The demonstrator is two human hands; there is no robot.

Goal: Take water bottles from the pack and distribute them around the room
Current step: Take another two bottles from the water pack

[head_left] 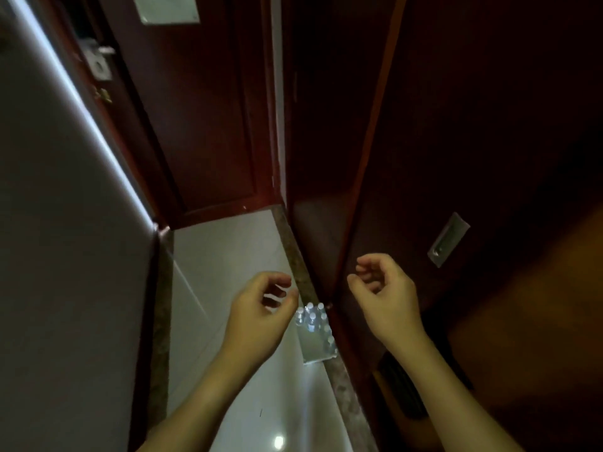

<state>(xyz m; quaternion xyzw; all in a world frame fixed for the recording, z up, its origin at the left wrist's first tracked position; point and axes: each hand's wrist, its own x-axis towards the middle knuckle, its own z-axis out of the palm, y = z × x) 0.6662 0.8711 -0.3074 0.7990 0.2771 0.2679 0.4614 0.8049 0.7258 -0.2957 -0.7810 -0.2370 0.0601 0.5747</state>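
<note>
Above the shrink-wrapped water bottle pack on the floor, left hand and right hand are held loosely curled, empty.

We count two bare hands, a left hand and a right hand, one clear plastic-wrapped pack of white-capped water bottles, about eight caps showing, and one recessed metal door handle.

A hotel-like entry hallway: dark wooden door with lock, glossy tiled floor.
</note>
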